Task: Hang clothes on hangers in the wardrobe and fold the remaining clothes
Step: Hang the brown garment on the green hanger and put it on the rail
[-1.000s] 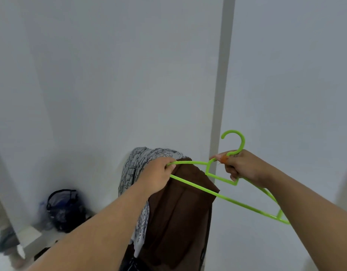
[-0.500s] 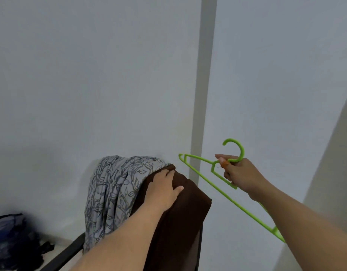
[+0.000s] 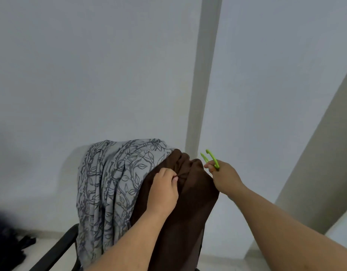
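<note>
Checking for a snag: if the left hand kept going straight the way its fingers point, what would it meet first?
The left hand already pinches the dark brown cloth draped over the chair back. Straight on, it would probably push into that cloth's bunched top fold, then the right hand gripping the bright green plastic hanger; depth is unclear.

Your left hand (image 3: 164, 189) pinches a fold of the brown garment (image 3: 180, 212) draped over the chair back, with the grey leaf-print cloth (image 3: 114, 182) touching it at nine o'clock. At three o'clock your right hand (image 3: 224, 176) grips the green hanger (image 3: 212, 159), just beside the brown garment. The black chair arm (image 3: 57, 249) shows at seven o'clock.
</note>
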